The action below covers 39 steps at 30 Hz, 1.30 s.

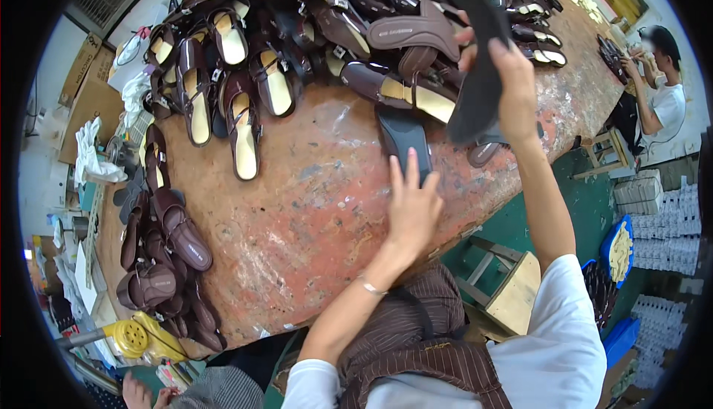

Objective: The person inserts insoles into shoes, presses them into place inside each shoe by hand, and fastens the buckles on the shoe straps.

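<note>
My right hand (514, 86) is raised over the table's right side, its fingers gripping a long black shoe sole (475, 104), which is slightly blurred. Below and left of it, my left hand (414, 212) reaches forward with fingers stretched out. Its fingertips touch the near end of a dark, flat sole (401, 130) lying on the worn red-brown tabletop (297, 216). A glossy dark brown shoe (390, 91) with a cream inside lies just beyond that sole. Brown sole-like pieces (416, 31) rest on the shoes behind. Another brown piece (484, 155) lies right of my left hand.
Glossy brown shoes (275, 86) are heaped along the far side. A pile of brown shoe pieces (178, 231) lies at the left edge, near a yellow machine (137, 338). Another person (661, 104) works at far right. A wooden stool (512, 290) stands beside me.
</note>
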Motion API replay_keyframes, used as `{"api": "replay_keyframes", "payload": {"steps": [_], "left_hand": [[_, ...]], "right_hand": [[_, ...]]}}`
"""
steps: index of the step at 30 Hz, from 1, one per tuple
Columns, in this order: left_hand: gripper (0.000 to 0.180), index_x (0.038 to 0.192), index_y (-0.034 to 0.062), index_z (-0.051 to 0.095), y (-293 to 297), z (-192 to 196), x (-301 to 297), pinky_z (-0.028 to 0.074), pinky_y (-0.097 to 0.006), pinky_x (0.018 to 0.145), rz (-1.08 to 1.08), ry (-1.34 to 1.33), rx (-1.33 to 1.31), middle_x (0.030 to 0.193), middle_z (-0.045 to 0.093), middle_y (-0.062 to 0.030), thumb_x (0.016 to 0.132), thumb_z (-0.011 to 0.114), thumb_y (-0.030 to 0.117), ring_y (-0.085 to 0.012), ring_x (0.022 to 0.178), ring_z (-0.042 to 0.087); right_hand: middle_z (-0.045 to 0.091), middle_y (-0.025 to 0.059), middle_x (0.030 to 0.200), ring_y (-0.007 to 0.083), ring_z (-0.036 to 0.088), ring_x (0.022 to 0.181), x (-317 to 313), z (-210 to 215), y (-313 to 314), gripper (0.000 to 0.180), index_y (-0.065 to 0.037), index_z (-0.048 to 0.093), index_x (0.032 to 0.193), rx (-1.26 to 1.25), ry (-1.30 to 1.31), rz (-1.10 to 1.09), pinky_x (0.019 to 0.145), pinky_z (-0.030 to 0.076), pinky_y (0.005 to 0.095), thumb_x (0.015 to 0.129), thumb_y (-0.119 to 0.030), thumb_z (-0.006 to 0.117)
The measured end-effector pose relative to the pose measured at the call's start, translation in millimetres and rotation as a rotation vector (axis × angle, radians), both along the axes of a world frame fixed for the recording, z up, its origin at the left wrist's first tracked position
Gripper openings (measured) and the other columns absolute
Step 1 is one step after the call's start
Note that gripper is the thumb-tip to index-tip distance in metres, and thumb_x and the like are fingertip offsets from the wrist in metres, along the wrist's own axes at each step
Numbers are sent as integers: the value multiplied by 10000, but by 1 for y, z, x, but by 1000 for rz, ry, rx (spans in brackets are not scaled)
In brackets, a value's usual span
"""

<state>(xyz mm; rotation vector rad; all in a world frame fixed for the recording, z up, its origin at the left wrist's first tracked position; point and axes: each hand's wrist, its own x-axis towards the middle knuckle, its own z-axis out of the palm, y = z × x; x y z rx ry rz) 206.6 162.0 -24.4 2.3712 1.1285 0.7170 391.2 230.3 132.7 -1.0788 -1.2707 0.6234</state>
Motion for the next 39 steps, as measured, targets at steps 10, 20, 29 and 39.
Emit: {"api": "replay_keyframes", "payload": {"steps": [10, 20, 29, 39], "left_hand": [[434, 1421, 72, 448, 15, 10, -253, 559, -542, 1040, 415, -1931, -914, 1492, 475, -195, 1019, 544, 203, -410, 1342, 515], [618, 1381, -51, 494, 41, 56, -71, 542, -410, 853, 449, -401, -446, 1106, 668, -173, 927, 723, 300, -296, 936, 675], [472, 1297, -108, 444, 79, -3, -23, 530, -545, 805, 377, -299, -395, 946, 686, -331, 923, 619, 120, -505, 892, 669], [370, 1304, -86, 583, 20, 24, -155, 521, -408, 929, 330, -486, -387, 1102, 707, -273, 981, 475, 57, -326, 1041, 706]], "right_hand": [[677, 84, 1113, 145, 693, 834, -13, -104, -62, 516, -1, 557, 1379, -579, 526, -114, 688, 551, 277, 1074, -411, 489], [642, 89, 920, 193, 700, 748, -4, -133, -74, 445, 20, 563, 1225, -831, 462, -188, 610, 620, 344, 1063, -390, 501], [720, 134, 970, 208, 718, 768, -25, -115, -98, 561, 61, 578, 1322, -827, 816, 56, 669, 612, 322, 1084, -421, 419], [684, 147, 1287, 158, 674, 772, -32, -121, -80, 431, 44, 570, 1336, -698, 690, 25, 677, 591, 308, 932, -106, 553]]}}
